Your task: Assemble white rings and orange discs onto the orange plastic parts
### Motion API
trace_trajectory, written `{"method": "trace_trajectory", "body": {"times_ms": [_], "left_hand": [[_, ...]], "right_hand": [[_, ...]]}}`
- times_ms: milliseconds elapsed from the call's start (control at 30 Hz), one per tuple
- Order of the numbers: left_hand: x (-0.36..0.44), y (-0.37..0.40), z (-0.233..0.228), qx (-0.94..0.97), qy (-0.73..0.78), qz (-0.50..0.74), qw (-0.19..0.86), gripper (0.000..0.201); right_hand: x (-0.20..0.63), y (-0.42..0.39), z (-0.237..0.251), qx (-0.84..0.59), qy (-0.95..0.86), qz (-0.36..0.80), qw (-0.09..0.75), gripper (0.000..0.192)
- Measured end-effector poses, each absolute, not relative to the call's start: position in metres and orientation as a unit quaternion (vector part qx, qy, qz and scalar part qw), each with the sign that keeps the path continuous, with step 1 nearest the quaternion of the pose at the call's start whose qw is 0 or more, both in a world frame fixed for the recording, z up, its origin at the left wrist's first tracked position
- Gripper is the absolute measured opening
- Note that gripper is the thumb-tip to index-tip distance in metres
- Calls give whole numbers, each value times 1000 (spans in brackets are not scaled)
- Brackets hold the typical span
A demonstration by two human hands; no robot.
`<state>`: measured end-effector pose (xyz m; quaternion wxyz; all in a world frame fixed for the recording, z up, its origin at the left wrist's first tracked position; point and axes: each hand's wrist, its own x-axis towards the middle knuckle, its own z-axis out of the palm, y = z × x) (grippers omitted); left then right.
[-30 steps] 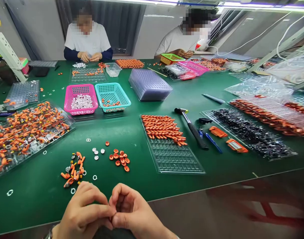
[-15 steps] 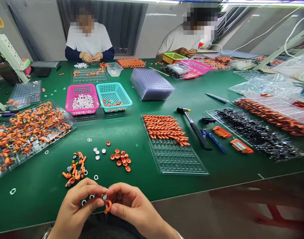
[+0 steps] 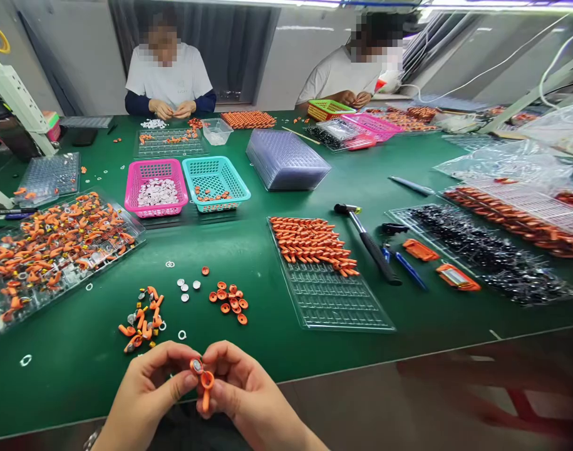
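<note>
My left hand [image 3: 148, 391] and my right hand [image 3: 248, 391] meet at the near edge of the green table [image 3: 267, 207], both pinching one small orange part [image 3: 203, 376] with a silver disc at its top. Just beyond my fingers lies a heap of orange parts [image 3: 140, 319], a cluster of orange caps [image 3: 228, 300] and a few white discs [image 3: 185, 288]. A clear grid tray [image 3: 337, 300], half filled with rows of orange parts, lies to the right.
A tray of mixed orange parts [image 3: 56, 241] sits at left. A pink basket [image 3: 155, 186] and a teal basket [image 3: 215, 181] stand mid-table, a hammer [image 3: 368, 243] and more trays to the right. Two people work at the far side.
My clenched fingers have opened up and the orange part now shows between them, turned so that its tail hangs down. The hands have risen slightly in view.
</note>
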<state>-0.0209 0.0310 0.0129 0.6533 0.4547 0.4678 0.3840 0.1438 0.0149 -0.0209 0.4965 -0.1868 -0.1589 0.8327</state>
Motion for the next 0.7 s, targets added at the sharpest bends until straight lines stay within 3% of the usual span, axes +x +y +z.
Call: {"method": "trace_trajectory", "body": {"times_ms": [333, 567, 700], "left_hand": [[-21, 32, 24, 563, 479, 361, 569, 8], [-23, 28, 34, 679, 494, 333, 428, 10], [-24, 26, 38, 683, 483, 318, 445, 10]], "right_hand": [[143, 12, -22, -174, -144, 851, 475, 30], [140, 11, -22, -187, -143, 844, 482, 34], [139, 10, -22, -199, -134, 845, 478, 36]]}}
